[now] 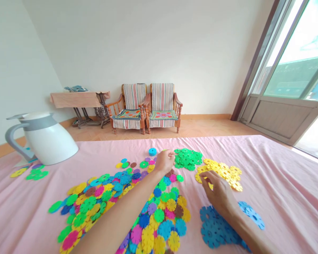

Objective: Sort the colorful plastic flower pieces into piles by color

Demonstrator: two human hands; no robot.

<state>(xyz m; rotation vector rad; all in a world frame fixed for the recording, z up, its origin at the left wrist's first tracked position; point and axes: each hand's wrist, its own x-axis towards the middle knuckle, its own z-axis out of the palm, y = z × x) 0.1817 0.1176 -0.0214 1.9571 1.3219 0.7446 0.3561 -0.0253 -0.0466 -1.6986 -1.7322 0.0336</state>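
Observation:
My left hand (pixel 165 161) is closed at the left edge of a pile of green snowflake discs (pixel 188 158). Its fingers curl inward, and anything they hold is hidden. My right hand (pixel 220 192) hovers by the near left side of the yellow snowflake disc pile (pixel 224 171), thumb and index finger brought together in a pinch. I cannot make out what is between them. Under the right wrist lies a group of blue snowflake discs (pixel 214 227). A wide heap of mixed-colour discs (pixel 164 208) spreads beneath and around my left forearm.
A white and grey jug (pixel 49 139) stands at the left of the pink-covered table (pixel 281 183), near a few loose discs (pixel 37 173). A small blue stack (pixel 152 151) sits at the back. Beyond are two wooden armchairs (pixel 163 104), a cloth-covered sewing table (pixel 76 100) and a glazed door (pixel 288 84).

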